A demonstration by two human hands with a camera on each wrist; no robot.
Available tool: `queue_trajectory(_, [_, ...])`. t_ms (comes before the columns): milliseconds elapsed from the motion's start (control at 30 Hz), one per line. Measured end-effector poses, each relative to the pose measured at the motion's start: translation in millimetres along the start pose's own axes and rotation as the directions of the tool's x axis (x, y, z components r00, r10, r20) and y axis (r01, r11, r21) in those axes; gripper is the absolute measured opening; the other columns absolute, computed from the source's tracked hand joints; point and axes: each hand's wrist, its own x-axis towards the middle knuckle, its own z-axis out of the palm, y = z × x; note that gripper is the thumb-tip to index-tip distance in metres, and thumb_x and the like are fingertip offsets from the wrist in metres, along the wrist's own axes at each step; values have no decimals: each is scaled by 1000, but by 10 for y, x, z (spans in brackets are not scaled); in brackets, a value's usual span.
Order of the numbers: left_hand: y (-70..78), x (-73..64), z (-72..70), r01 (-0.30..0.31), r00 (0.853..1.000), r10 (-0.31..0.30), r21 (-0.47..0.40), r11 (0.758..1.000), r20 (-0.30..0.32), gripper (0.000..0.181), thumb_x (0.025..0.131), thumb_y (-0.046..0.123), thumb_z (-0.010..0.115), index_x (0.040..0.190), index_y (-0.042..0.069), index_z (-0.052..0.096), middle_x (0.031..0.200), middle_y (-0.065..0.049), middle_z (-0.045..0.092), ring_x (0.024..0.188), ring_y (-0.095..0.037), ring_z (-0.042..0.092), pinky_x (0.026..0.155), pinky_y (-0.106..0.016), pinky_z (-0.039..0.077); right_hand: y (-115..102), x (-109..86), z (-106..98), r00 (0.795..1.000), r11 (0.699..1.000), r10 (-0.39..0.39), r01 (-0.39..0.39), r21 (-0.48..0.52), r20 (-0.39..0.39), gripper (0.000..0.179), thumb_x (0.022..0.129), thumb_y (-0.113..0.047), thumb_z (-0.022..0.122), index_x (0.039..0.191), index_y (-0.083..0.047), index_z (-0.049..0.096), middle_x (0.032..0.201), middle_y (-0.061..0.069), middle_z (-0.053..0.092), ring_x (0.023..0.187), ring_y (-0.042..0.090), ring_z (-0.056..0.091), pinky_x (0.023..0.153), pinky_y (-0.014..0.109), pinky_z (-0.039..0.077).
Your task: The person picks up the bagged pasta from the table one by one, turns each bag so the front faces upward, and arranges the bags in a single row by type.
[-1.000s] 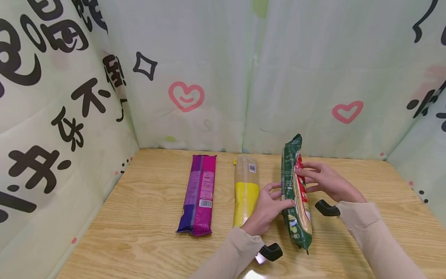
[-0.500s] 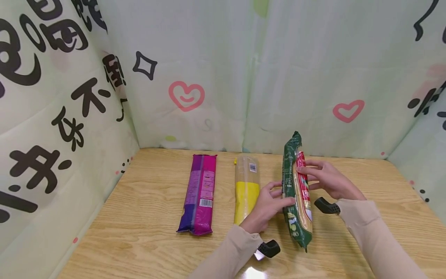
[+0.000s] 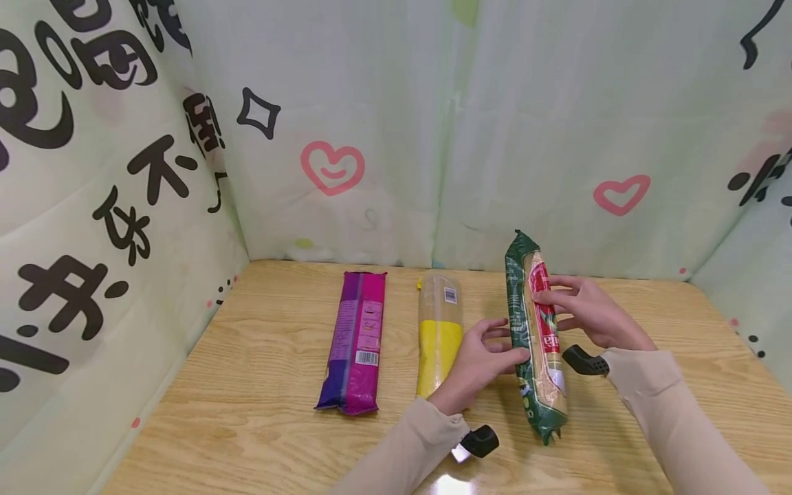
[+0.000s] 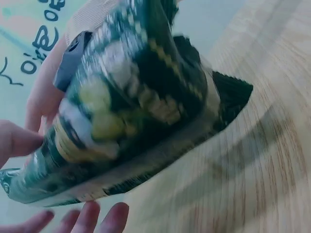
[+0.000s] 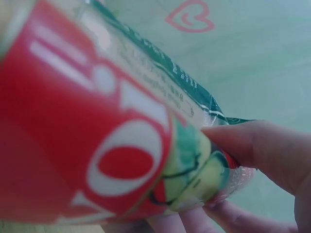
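Note:
Both hands hold a long green pasta packet (image 3: 537, 344) above the table, its top end tilted away. It has a red label and a clear window showing pale contents. My left hand (image 3: 485, 357) grips its left edge, thumb on the front and fingers behind. Higher up on the other side, my right hand (image 3: 597, 313) pinches it between thumb and fingers. The left wrist view shows the packet's green lower end (image 4: 126, 107) slightly blurred; the right wrist view shows the red label (image 5: 97, 136) close up, with the thumb (image 5: 262, 145) pressing the packet's edge.
A yellow packet (image 3: 438, 344) with a see-through upper half lies left of my left hand, partly covered by it. Farther left lies a purple and pink packet (image 3: 355, 344). A printed curtain (image 3: 396, 172) closes off the back and sides of the wooden table (image 3: 247, 412).
The green packet has turned between the hands, so more of its red label and window faces the camera. Its lower end has shifted right; both hands have moved slightly right with it.

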Motion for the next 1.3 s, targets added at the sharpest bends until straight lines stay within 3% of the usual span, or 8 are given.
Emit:
queue_trajectory(267, [97,-80,98,-36,988,65,203,979,-139,66,79,21,82,137,22,50,124,2,58,104,-13,59,84,-28,54,-46,-38,3,998,999,-36,36,8,-46,69,98,-34,61,146,6,31,105,4,64,87,14,65,74,39,61])
queue_trajectory(567, [155,-109,187,-57,979,112,294,954,-171,72,73,24,86,136,20,50,119,6,57,95,-5,56,78,-20,52,-123,-41,37,998,998,-42,44,44,-55,64,97,-31,64,139,6,33,97,-3,69,84,15,66,73,41,61])
queue_trajectory(800, [117,-103,217,-13,977,93,384,923,-191,77,71,31,88,136,24,48,111,9,56,90,-4,52,74,-19,50,-132,-38,68,997,997,-53,55,51,-51,62,97,-30,65,137,6,33,97,-1,69,81,16,66,71,42,61])
queue_trajectory(1000, [84,-68,206,-16,977,96,383,924,-190,76,71,20,88,136,22,48,111,4,59,90,-6,53,75,-20,51,-125,-35,81,997,998,-51,53,33,-63,68,96,-31,65,141,6,30,101,3,69,82,16,66,72,42,61])
queue_trajectory(1300, [51,-23,173,7,969,54,245,969,-243,67,69,3,85,128,20,57,103,4,60,88,-12,57,79,-27,55,-79,-40,129,996,999,-42,42,7,-81,68,94,-33,68,140,5,34,103,8,69,85,20,67,71,44,61])
